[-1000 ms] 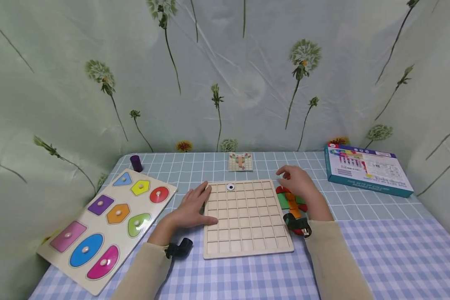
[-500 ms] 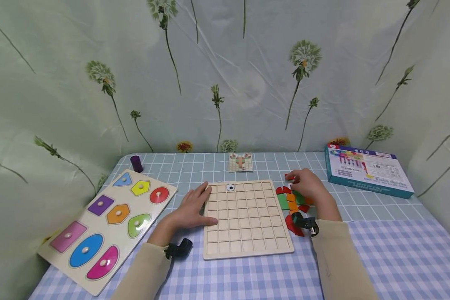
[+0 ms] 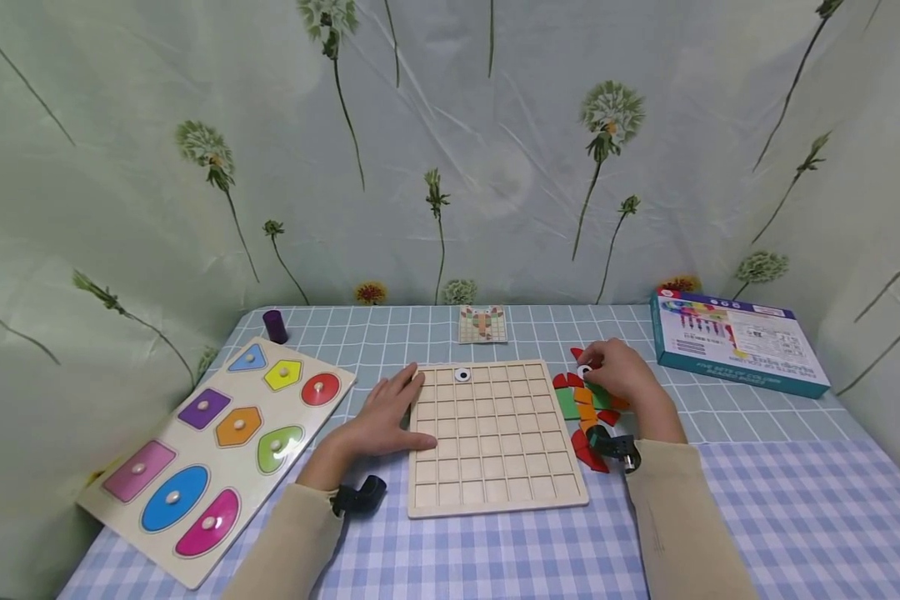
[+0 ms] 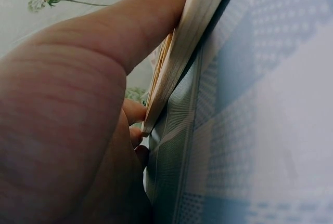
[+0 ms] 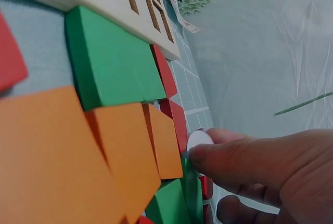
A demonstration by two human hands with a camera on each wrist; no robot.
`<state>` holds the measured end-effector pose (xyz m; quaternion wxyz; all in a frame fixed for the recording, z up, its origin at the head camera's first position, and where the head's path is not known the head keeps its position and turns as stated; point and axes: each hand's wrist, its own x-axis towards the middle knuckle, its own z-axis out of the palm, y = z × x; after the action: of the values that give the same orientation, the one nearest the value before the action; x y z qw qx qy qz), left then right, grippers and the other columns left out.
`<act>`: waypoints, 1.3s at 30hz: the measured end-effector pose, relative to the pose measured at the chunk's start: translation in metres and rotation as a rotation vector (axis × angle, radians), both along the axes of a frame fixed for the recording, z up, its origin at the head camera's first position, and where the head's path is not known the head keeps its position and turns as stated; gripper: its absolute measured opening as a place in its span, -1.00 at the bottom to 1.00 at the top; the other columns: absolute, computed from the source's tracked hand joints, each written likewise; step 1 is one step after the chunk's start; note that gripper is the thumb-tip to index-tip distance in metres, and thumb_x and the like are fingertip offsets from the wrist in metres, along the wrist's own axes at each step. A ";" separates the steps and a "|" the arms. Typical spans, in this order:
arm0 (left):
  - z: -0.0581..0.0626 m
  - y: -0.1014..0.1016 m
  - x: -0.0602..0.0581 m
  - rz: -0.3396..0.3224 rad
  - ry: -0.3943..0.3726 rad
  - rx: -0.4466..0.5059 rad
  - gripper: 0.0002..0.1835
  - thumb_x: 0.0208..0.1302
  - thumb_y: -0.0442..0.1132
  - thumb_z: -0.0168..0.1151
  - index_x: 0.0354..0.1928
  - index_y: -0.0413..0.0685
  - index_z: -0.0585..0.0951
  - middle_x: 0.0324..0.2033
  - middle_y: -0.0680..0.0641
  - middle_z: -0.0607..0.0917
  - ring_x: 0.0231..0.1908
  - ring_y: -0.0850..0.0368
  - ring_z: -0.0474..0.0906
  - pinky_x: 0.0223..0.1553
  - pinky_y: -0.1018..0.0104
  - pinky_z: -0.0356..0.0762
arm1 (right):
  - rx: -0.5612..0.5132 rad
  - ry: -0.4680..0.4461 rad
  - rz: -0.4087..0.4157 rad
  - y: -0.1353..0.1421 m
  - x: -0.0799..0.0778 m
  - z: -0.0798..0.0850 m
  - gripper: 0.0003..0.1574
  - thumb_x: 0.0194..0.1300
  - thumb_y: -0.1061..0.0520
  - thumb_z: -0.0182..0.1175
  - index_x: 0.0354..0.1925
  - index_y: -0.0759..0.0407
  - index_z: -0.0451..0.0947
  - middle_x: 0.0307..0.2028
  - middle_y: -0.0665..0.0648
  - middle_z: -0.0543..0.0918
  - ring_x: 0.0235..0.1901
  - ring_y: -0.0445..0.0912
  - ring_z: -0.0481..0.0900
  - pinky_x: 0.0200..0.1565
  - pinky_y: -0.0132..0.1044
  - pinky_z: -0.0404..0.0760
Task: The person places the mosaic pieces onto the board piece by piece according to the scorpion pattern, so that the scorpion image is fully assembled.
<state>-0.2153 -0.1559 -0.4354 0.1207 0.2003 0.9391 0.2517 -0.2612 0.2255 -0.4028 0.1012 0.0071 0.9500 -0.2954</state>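
Observation:
A wooden grid board (image 3: pixel 498 442) lies flat in the middle of the head view, with one round white eye piece (image 3: pixel 462 375) in its top row. My left hand (image 3: pixel 378 421) rests along the board's left edge, its thumb reaching over the rim; the left wrist view shows the thumb (image 4: pixel 130 26) against the wooden side. Right of the board, my right hand (image 3: pixel 618 371) pinches a second white eye disc (image 5: pixel 197 140) between thumb and finger. Beneath and around it lie orange blocks (image 5: pixel 125 141), green blocks (image 5: pixel 114 60) and red blocks (image 5: pixel 165 73), partly covered by the hand.
A small pattern card (image 3: pixel 483 324) lies behind the board. On the left is a knobbed shape puzzle (image 3: pixel 262 392) with a purple cylinder (image 3: pixel 274 327) behind it. A flat teal-edged box (image 3: pixel 738 342) sits at the back right.
My right hand has come down to the right among the coloured blocks and now pinches the eye disc. The left hand and board have stayed put.

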 end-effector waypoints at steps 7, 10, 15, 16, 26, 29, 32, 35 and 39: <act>0.000 0.000 0.000 -0.006 0.004 0.000 0.16 0.11 0.22 0.41 0.58 -0.13 0.01 0.60 -0.18 -0.10 0.59 -0.18 -0.17 0.57 -0.21 -0.29 | -0.039 0.007 -0.034 -0.002 0.002 0.002 -0.72 0.32 0.21 0.28 -0.01 0.19 0.55 -0.10 0.29 0.56 -0.08 0.11 0.47 -0.15 -0.25 0.62; 0.000 0.000 0.000 -0.006 0.006 0.001 0.17 0.11 0.22 0.41 0.58 -0.14 0.01 0.60 -0.18 -0.09 0.59 -0.18 -0.17 0.56 -0.21 -0.29 | -0.060 0.025 -0.048 -0.004 0.003 0.003 -0.73 0.37 0.19 0.23 0.02 0.20 0.54 -0.10 0.30 0.54 -0.06 0.12 0.45 -0.15 -0.25 0.60; 0.001 0.000 0.001 0.000 0.004 0.002 0.18 0.10 0.22 0.42 0.58 -0.14 0.00 0.61 -0.17 -0.09 0.59 -0.18 -0.17 0.56 -0.22 -0.28 | -0.103 0.074 -0.063 -0.008 0.003 0.005 -0.71 0.43 0.20 0.15 0.08 0.23 0.55 0.01 0.34 0.57 0.00 0.16 0.46 -0.01 -0.13 0.63; 0.001 0.000 0.001 0.002 0.004 0.001 0.18 0.10 0.22 0.42 0.58 -0.14 0.01 0.61 -0.17 -0.09 0.59 -0.18 -0.17 0.56 -0.22 -0.28 | -0.113 0.085 -0.062 -0.009 0.003 0.006 -0.70 0.44 0.20 0.14 0.09 0.23 0.55 0.03 0.34 0.57 0.01 0.16 0.47 0.01 -0.12 0.64; 0.001 -0.001 0.000 -0.006 0.001 -0.004 0.17 0.11 0.22 0.41 0.58 -0.13 0.00 0.61 -0.17 -0.10 0.59 -0.18 -0.18 0.56 -0.21 -0.29 | -0.266 0.169 -0.084 -0.027 -0.003 0.002 -0.72 0.49 0.20 0.08 0.09 0.26 0.51 -0.04 0.30 0.53 -0.16 0.11 0.69 -0.14 -0.20 0.76; 0.001 -0.001 0.001 -0.004 0.003 -0.005 0.17 0.12 0.21 0.41 0.58 -0.13 0.00 0.61 -0.17 -0.10 0.59 -0.18 -0.18 0.56 -0.22 -0.29 | -0.275 0.211 -0.062 -0.033 -0.003 0.001 -0.74 0.48 0.20 0.09 0.07 0.24 0.53 -0.02 0.29 0.54 -0.14 0.12 0.65 -0.15 -0.16 0.75; 0.002 -0.002 0.002 -0.004 -0.002 -0.001 0.16 0.12 0.20 0.41 0.58 -0.13 0.00 0.61 -0.18 -0.10 0.59 -0.19 -0.19 0.56 -0.22 -0.30 | -0.243 0.259 -0.017 -0.039 -0.003 0.001 -0.73 0.49 0.21 0.07 0.06 0.20 0.60 0.06 0.28 0.58 -0.09 0.12 0.59 -0.09 -0.11 0.69; 0.002 -0.001 0.003 -0.007 -0.002 0.005 0.16 0.12 0.20 0.41 0.58 -0.15 0.00 0.60 -0.19 -0.10 0.59 -0.20 -0.19 0.56 -0.22 -0.30 | -0.228 0.279 0.033 -0.045 -0.003 0.000 -0.68 0.51 0.22 0.03 0.10 0.17 0.64 0.11 0.29 0.61 -0.08 0.12 0.56 -0.07 -0.12 0.60; 0.002 -0.001 0.003 -0.006 0.004 0.000 0.16 0.12 0.20 0.41 0.59 -0.13 -0.01 0.61 -0.17 -0.11 0.59 -0.18 -0.19 0.56 -0.21 -0.29 | -0.249 0.254 0.057 -0.053 -0.004 0.000 -0.65 0.52 0.23 0.00 0.16 0.16 0.59 0.06 0.29 0.61 -0.12 0.10 0.59 -0.19 -0.25 0.58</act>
<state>-0.2122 -0.1566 -0.4330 0.1195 0.2035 0.9388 0.2507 -0.2656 0.1725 -0.4033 -0.0110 -0.0698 0.9111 -0.4061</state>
